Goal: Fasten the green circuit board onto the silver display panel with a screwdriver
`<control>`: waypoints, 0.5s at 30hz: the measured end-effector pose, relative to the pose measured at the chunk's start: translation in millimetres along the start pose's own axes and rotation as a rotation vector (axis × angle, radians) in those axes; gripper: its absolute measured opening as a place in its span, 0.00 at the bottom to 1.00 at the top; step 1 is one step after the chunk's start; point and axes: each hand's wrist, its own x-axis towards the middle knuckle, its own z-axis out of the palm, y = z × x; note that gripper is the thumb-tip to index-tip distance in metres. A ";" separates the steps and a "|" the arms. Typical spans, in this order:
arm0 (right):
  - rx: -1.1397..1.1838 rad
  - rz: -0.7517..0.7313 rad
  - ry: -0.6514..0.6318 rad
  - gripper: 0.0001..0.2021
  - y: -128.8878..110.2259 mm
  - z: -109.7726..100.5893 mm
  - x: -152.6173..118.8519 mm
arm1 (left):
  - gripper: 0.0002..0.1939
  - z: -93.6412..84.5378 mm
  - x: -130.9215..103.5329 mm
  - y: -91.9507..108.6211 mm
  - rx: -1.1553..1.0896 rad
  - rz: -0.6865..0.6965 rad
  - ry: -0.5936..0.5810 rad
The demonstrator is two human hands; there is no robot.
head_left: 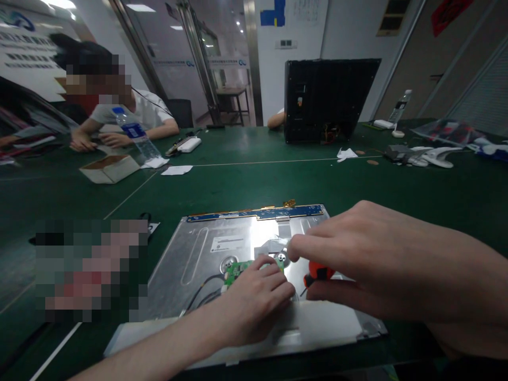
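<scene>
While the left hand point(259, 299) curls over the green board point(235, 271), grip unclear, the right hand point(357, 251) holds an orange tool point(320, 271) beside it; apparent screw work calls for steadiness.

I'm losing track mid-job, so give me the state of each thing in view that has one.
Right hand: closed on the orange tool
Orange tool: held, partly hidden
Left hand: over the board, grip unclear
Green circuit board: partly covered
Metal panel: lying flat
Blue-capped bottle: capped
Pale box: open-topped
Black housing: upright, wires showing low down
Ceiling light: lit
</scene>
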 end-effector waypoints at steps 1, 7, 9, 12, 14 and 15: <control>0.000 -0.002 0.000 0.04 0.3 -0.2 -0.3 | 0.11 -0.3 0.3 0.3 -0.004 0.001 0.000; 0.002 -0.012 -0.010 0.05 1.4 -0.5 -0.9 | 0.13 -3.8 -0.4 1.1 -0.025 0.018 -0.041; 0.001 -0.019 -0.013 0.07 1.5 0.3 -0.7 | 0.13 -4.4 -0.8 1.2 -0.034 0.012 -0.038; 0.007 -0.038 -0.021 0.12 1.7 1.4 0.1 | 0.11 -3.8 -0.5 1.1 -0.053 -0.005 -0.012; 0.011 -0.046 -0.028 0.14 1.9 1.4 0.8 | 0.10 -2.8 0.0 0.8 -0.070 -0.017 0.011; 0.013 -0.049 -0.030 0.15 1.9 1.3 1.1 | 0.10 -2.3 0.2 0.5 -0.079 -0.026 0.022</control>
